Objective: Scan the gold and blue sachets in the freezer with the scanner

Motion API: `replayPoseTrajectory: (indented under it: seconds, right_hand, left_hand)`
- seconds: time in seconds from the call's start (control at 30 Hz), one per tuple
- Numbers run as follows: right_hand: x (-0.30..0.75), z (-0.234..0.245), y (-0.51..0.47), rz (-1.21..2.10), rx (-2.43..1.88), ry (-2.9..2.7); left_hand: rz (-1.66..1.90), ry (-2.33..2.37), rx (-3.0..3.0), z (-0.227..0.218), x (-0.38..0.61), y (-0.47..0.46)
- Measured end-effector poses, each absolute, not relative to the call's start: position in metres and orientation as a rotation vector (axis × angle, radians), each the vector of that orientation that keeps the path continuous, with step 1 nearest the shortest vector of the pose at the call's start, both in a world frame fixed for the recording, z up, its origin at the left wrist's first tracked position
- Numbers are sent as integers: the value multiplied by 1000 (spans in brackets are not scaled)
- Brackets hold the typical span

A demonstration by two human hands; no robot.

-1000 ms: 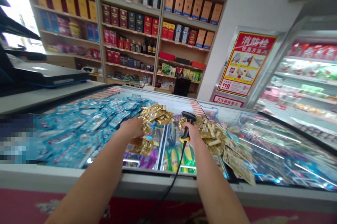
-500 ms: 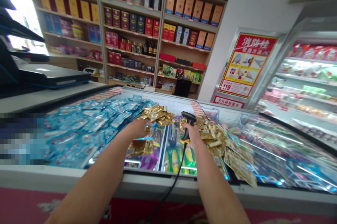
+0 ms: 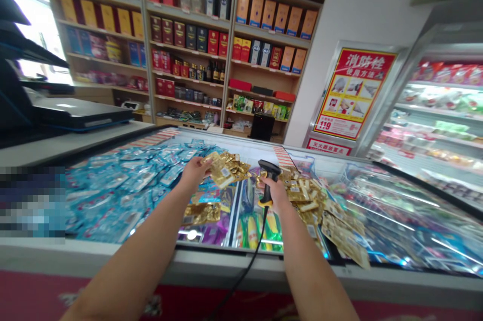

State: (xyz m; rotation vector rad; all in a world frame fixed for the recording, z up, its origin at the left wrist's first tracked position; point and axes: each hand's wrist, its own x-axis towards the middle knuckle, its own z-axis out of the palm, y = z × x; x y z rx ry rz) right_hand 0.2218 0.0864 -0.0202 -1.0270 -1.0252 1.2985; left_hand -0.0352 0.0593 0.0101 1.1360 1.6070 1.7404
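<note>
Gold packets [image 3: 300, 191] and blue packets [image 3: 121, 185] cover glass [image 3: 251, 150]; shelves [image 3: 169, 9] behind.

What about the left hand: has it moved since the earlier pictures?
Yes, the left hand is slightly higher in view, farther from the freezer's front rim.

Open gap between the gold packet [image 3: 222, 172] in the left hand [image 3: 194, 170] and the scanner [image 3: 269, 167], black cable [image 3: 257, 250] across front rim [image 3: 211, 261].

Left hand [image 3: 194, 170] raised, gold packet [image 3: 221, 172] now held up
</note>
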Motion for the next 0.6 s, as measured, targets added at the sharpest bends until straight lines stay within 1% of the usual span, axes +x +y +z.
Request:
replayPoseTrajectory:
  seconds: [0.07,0.17,0.33,0.6]
  right_hand:
    - [221,-14,79,1365,-1009,-1074]
    - [221,-9,69,1488,-936,-1220]
    - [218,-5,60,1605,-882,-1354]
    - [218,-6,58,1608,-799,-1442]
  left_hand:
    - [1831,1329,896,9,-34,61]
    - [1833,1155,816,8,-33,62]
    - [1811,1123,811,6,-31,63]
    - [1811,1133,801,7,-28,62]
